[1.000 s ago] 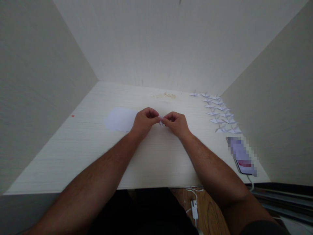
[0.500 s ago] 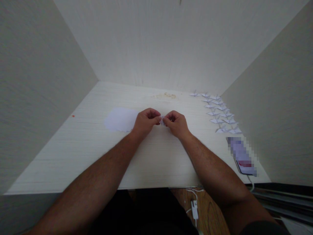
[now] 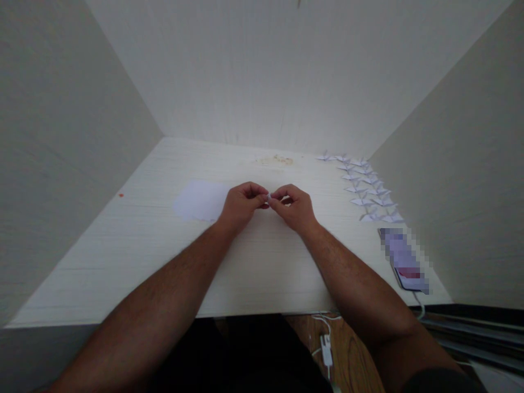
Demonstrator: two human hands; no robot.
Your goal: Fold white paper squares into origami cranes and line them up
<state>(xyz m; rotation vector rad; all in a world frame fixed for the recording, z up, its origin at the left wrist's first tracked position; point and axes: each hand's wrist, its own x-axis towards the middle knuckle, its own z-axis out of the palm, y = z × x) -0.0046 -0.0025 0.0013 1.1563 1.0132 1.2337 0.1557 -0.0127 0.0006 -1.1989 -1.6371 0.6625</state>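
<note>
Between my fingertips is a small folded piece of white paper (image 3: 269, 197), mostly hidden by the fingers. My left hand (image 3: 245, 203) pinches it from the left, thumb against fingers. From the right, my right hand (image 3: 293, 205) pinches it too, and the two hands nearly touch. Left of my left hand, and partly behind it, white paper sheets (image 3: 196, 200) lie flat on the table. Several folded white paper cranes (image 3: 362, 202) stand in rows on the right, well apart from my right hand.
A phone (image 3: 403, 262), its screen blurred out, lies at the right with a white cable (image 3: 419, 307) running off the table (image 3: 262, 273). Walls rise at the left, back and right. A white power adapter (image 3: 326, 350) with cords shows below the front edge.
My right fingertips have moved slightly left, closer to my left ones. Less of the folded paper shows between them now. Everything else stays in place.
</note>
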